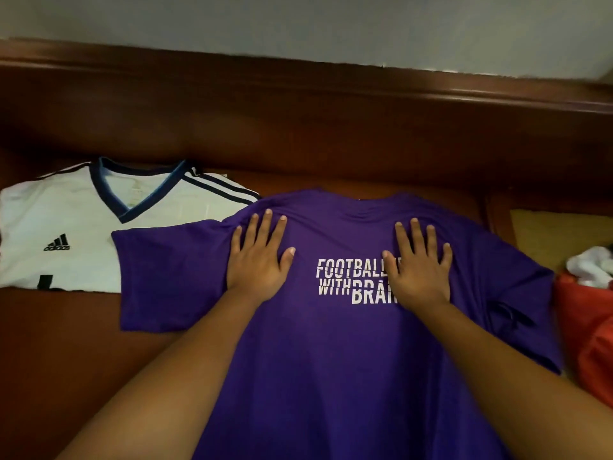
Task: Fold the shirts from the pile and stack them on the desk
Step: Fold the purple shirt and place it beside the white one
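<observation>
Wooden desk (298, 144) carries a purple T-shirt (331, 360) spread flat, unfolded. Left of the T-shirt: folded white Adidas jersey (66, 220), partly overlapped by its sleeve. Right of it: red-and-white clothing pile (587, 293). Left hand (257, 257) and right hand (419, 263) press flat on its chest, fingers straight and spread.

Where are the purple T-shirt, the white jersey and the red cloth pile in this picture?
purple T-shirt (331, 360): head view, on the plain front below the white lettering.
white jersey (66, 210): head view, on the chest above the black logo.
red cloth pile (587, 313): head view, on the red fabric at the right edge.
</observation>
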Action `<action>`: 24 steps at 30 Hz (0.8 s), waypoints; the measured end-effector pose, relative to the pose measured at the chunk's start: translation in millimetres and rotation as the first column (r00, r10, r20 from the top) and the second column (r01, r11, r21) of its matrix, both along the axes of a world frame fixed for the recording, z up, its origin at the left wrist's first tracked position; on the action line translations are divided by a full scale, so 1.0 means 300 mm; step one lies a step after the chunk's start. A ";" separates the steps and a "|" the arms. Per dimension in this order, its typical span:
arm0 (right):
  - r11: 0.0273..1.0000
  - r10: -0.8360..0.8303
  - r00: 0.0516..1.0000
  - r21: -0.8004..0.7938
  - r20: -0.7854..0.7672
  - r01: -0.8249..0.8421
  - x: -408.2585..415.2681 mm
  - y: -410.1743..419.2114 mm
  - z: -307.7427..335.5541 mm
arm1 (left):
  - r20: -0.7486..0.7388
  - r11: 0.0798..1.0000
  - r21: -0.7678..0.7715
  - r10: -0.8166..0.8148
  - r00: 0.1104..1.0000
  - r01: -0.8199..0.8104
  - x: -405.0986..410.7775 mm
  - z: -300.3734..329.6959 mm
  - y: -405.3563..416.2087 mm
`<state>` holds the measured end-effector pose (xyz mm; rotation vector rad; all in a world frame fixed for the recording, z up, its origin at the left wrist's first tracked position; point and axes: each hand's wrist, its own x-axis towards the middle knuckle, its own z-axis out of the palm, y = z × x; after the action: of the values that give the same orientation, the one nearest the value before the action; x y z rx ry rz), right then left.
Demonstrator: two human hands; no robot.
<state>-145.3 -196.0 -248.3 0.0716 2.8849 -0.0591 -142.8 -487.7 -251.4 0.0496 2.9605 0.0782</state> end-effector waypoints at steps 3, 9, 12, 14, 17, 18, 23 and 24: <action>1.000 -0.003 1.000 0.001 -0.015 0.003 -0.027 0.005 -0.001 | -0.014 1.000 -0.002 0.003 1.000 -0.003 -0.022 -0.006 0.001; 0.999 -0.018 0.999 -0.044 -0.031 0.016 -0.035 -0.012 0.024 | -0.038 0.986 0.165 0.005 0.999 0.001 0.021 0.049 -0.013; 0.988 0.045 0.989 -0.139 -0.141 -0.065 -0.019 -0.109 0.081 | -0.174 0.939 0.330 0.157 0.972 -0.092 0.139 0.093 -0.073; 0.958 0.148 0.970 -0.215 -0.192 -0.189 -0.013 -0.239 0.117 | -0.260 0.879 0.416 0.362 0.895 -0.235 0.221 0.097 -0.146; 0.874 0.309 0.928 -0.323 -0.210 -0.364 -0.024 -0.477 0.159 | -0.281 0.701 0.495 0.688 0.669 -0.514 0.332 0.096 -0.261; 0.840 0.364 0.908 -0.349 -0.206 -0.416 -0.032 -0.555 0.170 | -0.223 0.610 0.513 0.774 0.592 -0.605 0.365 0.097 -0.289; 0.681 0.587 0.780 -0.390 -0.217 -0.620 -0.097 -0.910 0.211 | 0.035 0.384 0.421 0.898 0.438 -0.822 0.425 0.103 -0.368; 0.673 0.607 0.770 -0.389 -0.196 -0.629 -0.111 -0.972 0.219 | 0.043 0.379 0.409 0.901 0.432 -0.830 0.423 0.099 -0.380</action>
<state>-178.6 -487.6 -182.5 -1.0065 2.6934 -0.5793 -16.0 -601.8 -221.7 -1.5727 2.6801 0.8194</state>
